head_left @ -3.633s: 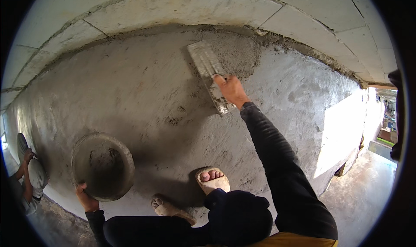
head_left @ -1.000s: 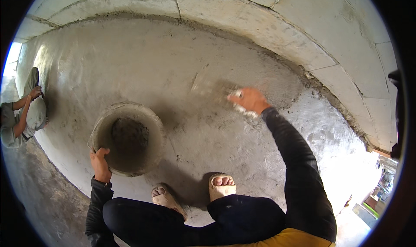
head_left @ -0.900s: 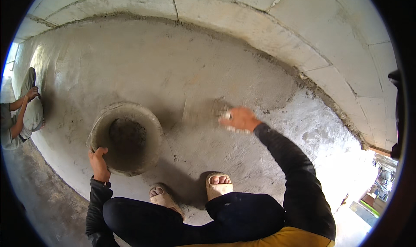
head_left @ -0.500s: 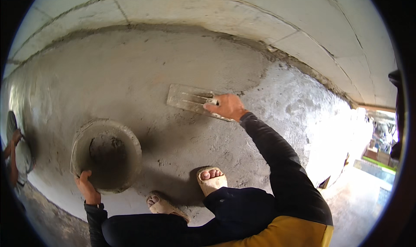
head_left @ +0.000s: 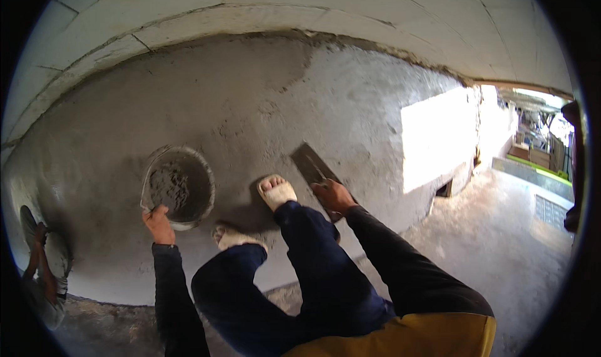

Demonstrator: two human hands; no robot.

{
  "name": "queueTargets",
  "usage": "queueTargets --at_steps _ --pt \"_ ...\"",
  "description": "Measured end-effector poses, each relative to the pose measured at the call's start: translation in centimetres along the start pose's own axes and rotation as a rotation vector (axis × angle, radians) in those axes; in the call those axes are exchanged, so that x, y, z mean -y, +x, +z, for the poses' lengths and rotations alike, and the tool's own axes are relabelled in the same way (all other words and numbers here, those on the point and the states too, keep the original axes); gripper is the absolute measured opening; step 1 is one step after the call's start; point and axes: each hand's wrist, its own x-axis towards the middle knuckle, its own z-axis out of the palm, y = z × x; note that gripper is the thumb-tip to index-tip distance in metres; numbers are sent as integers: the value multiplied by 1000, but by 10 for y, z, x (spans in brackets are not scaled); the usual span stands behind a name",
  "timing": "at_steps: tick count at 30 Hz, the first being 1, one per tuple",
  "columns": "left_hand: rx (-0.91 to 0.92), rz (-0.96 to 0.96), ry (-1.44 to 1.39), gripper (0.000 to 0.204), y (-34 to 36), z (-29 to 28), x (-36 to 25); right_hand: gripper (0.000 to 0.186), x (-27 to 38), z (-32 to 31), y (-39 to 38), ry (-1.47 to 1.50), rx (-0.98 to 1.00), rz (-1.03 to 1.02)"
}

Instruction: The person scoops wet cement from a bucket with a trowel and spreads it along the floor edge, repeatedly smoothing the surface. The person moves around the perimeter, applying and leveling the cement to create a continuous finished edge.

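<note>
A round bucket with grey wet mortar inside stands on the grey cement surface, left of my feet. My left hand is closed on the bucket's near rim. To the right of my feet, my right hand is wrapped round the handle of a flat rectangular plastering trowel. Its long blade lies slanted, close to or on the cement; whether it touches I cannot tell. Part of the blade is hidden under my hand.
My feet in pale, cement-coated sandals stand on the cement between bucket and trowel. A pale block wall curves along the far side. Another person's arms show at the left edge. Bright sunlight falls at the right, near a small dark opening.
My right hand has brought the trowel from ahead of my feet to beside my right foot, and its blade has turned. My left hand stays on the bucket. The whole view has shifted.
</note>
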Motion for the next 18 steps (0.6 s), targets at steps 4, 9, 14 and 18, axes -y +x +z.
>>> queueTargets --at_steps 4,9,14,18 --pt "12 -85 71 21 -74 29 -59 69 -102 12 -188 36 -98 366" --pt "32 -146 137 21 -166 51 -122 61 -179 33 -395 128 -31 551" --pt "93 -95 136 29 -220 80 -139 66 -261 46 -493 149 151 651" --pt "-21 -126 281 34 -269 108 -165 67 -351 39 -507 255 318 733"
